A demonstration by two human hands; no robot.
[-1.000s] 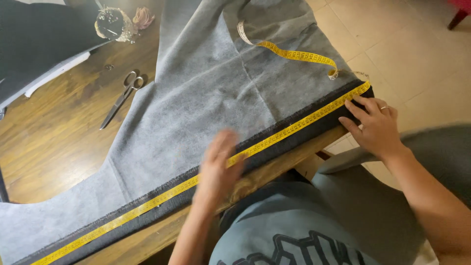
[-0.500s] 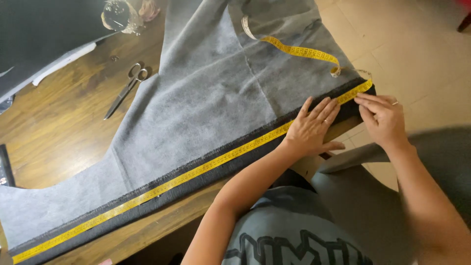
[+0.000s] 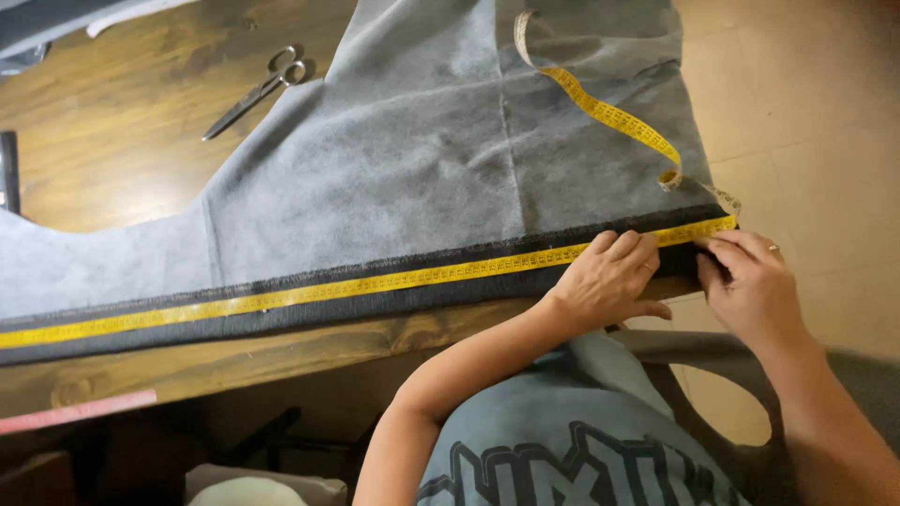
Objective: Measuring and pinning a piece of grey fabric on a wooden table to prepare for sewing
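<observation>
A grey fabric piece (image 3: 422,169) with a dark edge strip lies on the wooden table (image 3: 112,159). A yellow measuring tape (image 3: 375,281) runs along that dark edge, then loops back up over the cloth at the right. My left hand (image 3: 609,276) lies flat with its fingers on the tape and the cloth edge near the right end. Just beside it, my right hand (image 3: 750,286) pinches the tape and the fabric corner at the table's right edge. A ring shows on one finger of that hand.
Metal scissors (image 3: 253,89) lie on the wood at the upper left. A dark object (image 3: 9,169) sits at the far left edge. A pale tiled floor (image 3: 806,112) lies to the right of the table. A chair arm (image 3: 694,347) curves below my hands.
My left hand slid right along the tape, from the middle of the fabric edge to just beside my right hand. The right hand stayed at the corner.
</observation>
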